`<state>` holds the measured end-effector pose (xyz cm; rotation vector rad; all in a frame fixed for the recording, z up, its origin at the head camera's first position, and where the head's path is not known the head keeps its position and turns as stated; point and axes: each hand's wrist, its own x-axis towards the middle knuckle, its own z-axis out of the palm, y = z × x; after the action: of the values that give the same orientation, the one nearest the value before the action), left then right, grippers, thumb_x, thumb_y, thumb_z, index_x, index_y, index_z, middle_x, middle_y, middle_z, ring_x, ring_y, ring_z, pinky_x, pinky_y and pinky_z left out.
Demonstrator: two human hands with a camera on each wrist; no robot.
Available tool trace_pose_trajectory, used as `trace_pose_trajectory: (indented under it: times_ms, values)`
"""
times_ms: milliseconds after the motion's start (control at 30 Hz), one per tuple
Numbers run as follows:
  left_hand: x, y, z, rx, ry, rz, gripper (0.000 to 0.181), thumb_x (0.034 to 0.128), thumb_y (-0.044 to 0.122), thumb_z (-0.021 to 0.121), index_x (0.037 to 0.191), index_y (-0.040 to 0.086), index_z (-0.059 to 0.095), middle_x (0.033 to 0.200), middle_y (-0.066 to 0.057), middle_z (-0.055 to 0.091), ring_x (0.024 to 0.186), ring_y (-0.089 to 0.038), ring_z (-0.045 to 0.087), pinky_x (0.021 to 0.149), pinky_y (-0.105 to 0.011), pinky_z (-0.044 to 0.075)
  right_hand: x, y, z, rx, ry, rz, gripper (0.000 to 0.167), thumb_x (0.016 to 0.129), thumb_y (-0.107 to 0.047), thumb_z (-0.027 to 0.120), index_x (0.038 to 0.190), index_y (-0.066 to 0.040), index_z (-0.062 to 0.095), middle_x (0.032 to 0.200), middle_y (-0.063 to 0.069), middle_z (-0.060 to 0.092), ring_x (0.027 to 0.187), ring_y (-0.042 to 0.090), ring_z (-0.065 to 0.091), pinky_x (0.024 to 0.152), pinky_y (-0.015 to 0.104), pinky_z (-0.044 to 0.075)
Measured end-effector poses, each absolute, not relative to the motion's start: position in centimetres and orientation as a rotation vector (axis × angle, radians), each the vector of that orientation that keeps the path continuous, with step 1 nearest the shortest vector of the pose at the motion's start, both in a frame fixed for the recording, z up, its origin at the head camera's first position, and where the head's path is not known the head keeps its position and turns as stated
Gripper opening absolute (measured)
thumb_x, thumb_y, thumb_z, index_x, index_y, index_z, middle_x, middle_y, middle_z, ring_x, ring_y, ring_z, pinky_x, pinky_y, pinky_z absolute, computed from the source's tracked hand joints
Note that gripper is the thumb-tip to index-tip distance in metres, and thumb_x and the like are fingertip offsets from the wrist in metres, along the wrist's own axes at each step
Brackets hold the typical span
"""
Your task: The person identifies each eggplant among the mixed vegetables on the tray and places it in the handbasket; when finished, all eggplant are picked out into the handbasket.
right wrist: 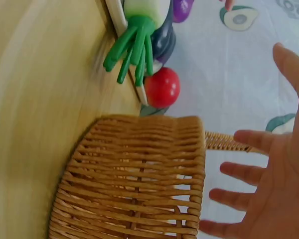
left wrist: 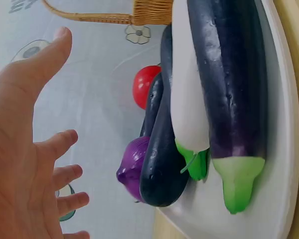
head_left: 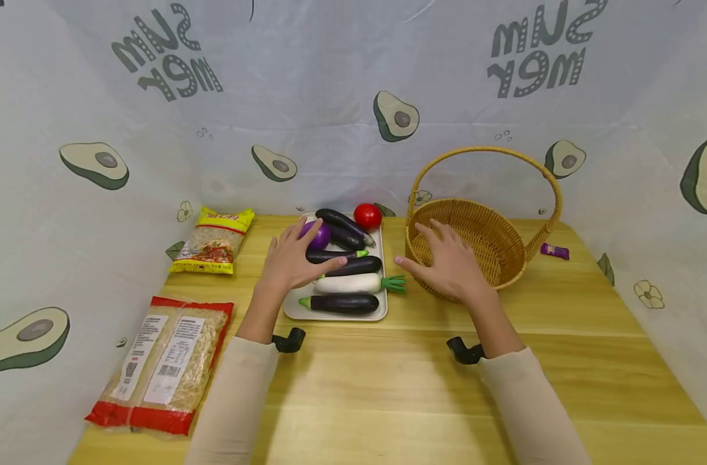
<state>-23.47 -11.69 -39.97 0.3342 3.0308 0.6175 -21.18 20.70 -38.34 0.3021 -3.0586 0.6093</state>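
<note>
The left hand (head_left: pixel 292 261), fingers spread, hovers over the left side of a white tray (head_left: pixel 292 311) and holds nothing. On the tray lie several dark eggplants (head_left: pixel 344 303), a white radish (head_left: pixel 350 283) with green leaves, a purple onion (head_left: pixel 318 237) and a red tomato (head_left: pixel 368 216). Spread likewise, the right hand (head_left: pixel 446 261) is above the near left rim of a wicker basket (head_left: pixel 505 242) and grips nothing. In the right wrist view its fingers (right wrist: pixel 234 199) are apart beside the basket (right wrist: pixel 129 184). The left wrist view shows the left palm (left wrist: pixel 15 164) beside the vegetables.
At the left lie a yellow snack bag (head_left: pixel 214 242) and a red-edged bag of grain (head_left: pixel 161 365). A small purple packet (head_left: pixel 555 251) lies right of the basket, whose tall handle (head_left: pixel 487 150) arches upward. A patterned cloth (head_left: pixel 330 84) hangs behind the table (head_left: pixel 359 387).
</note>
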Motion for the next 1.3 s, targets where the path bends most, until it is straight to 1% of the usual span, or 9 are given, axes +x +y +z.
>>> trace_pose_trajectory:
  times_ms: [233,467,567,633,700,800,967,1167,1300]
  values:
    - [-23.0,-13.3,-40.5,0.280,2.999,0.796,0.101,0.0863,0.078,0.057,0.166,0.026,0.024,0.173,-0.009,0.017,0.157,-0.040,0.023,0.116,-0.069,0.035,-19.6,19.9,-39.2,0.437,-2.935,0.737,0.082,0.096,-0.065,0.059,0.157,-0.013,0.042,0.165,0.017,0.033,0.151,0.044,0.032,0.116,0.070,0.034]
    - [-23.2,-15.1,-41.8,0.232,2.959,0.849,0.097,0.0916,0.069,0.059,0.165,0.017,0.024,0.168,-0.021,0.026,0.151,-0.048,0.032,0.118,-0.068,0.033,-17.7,18.6,-40.1,0.536,-2.807,0.896,0.064,0.096,-0.050,0.069,0.147,-0.013,0.055,0.154,0.014,0.047,0.144,0.038,0.043,0.112,0.063,0.042]
    - [-23.3,-15.7,-42.2,0.191,2.917,0.886,0.094,0.0935,0.064,0.061,0.165,0.016,0.024,0.166,-0.024,0.030,0.142,-0.047,0.045,0.117,-0.066,0.037,-17.1,17.9,-40.8,0.579,-2.787,0.977,0.059,0.096,-0.046,0.070,0.144,-0.014,0.057,0.149,0.012,0.052,0.141,0.035,0.046,0.111,0.060,0.045]
    - [-23.3,-16.1,-42.6,0.178,2.891,0.914,0.092,0.0940,0.061,0.062,0.165,0.015,0.025,0.164,-0.025,0.032,0.130,-0.044,0.057,0.113,-0.063,0.043,-16.9,17.5,-41.2,0.605,-2.777,1.029,0.056,0.096,-0.042,0.072,0.142,-0.013,0.059,0.145,0.011,0.055,0.136,0.034,0.051,0.108,0.059,0.047]
    - [-23.5,-16.3,-43.0,0.181,2.871,0.933,0.090,0.0948,0.057,0.064,0.165,0.014,0.026,0.162,-0.027,0.036,0.122,-0.042,0.061,0.112,-0.061,0.045,-16.8,17.2,-41.8,0.622,-2.771,1.088,0.053,0.096,-0.038,0.073,0.140,-0.011,0.061,0.139,0.011,0.059,0.128,0.034,0.057,0.104,0.058,0.051]
    - [-23.7,-16.6,-43.6,0.194,2.849,0.954,0.088,0.0951,0.050,0.066,0.164,0.012,0.027,0.156,-0.027,0.044,0.119,-0.041,0.062,0.111,-0.060,0.046,-16.7,16.7,-42.3,0.646,-2.760,1.187,0.049,0.096,-0.032,0.074,0.136,-0.007,0.063,0.131,0.013,0.064,0.117,0.034,0.064,0.099,0.054,0.055]
    - [-24.2,-17.0,-44.3,0.186,2.795,0.995,0.083,0.0961,0.040,0.066,0.163,0.010,0.029,0.148,-0.025,0.054,0.133,-0.044,0.053,0.113,-0.058,0.044,-16.7,15.9,-43.2,0.665,-2.770,1.371,0.050,0.095,-0.027,0.075,0.136,0.000,0.062,0.129,0.017,0.066,0.112,0.036,0.066,0.098,0.050,0.058]
    - [-24.5,-17.2,-45.4,0.156,2.763,1.031,0.074,0.0983,0.033,0.064,0.161,0.009,0.034,0.144,-0.022,0.059,0.131,-0.041,0.053,0.111,-0.055,0.045,-16.7,15.2,-44.0,0.637,-2.839,1.366,0.050,0.093,-0.030,0.077,0.134,-0.004,0.066,0.125,0.013,0.067,0.110,0.030,0.065,0.096,0.044,0.059]
    - [-24.6,-17.2,-45.8,0.119,2.775,1.062,0.067,0.0990,0.028,0.063,0.159,0.011,0.040,0.143,-0.020,0.059,0.138,-0.041,0.049,0.116,-0.056,0.040,-16.7,14.7,-44.2,0.643,-2.853,1.374,0.048,0.093,-0.030,0.078,0.132,-0.005,0.067,0.124,0.013,0.068,0.110,0.028,0.064,0.097,0.044,0.059]
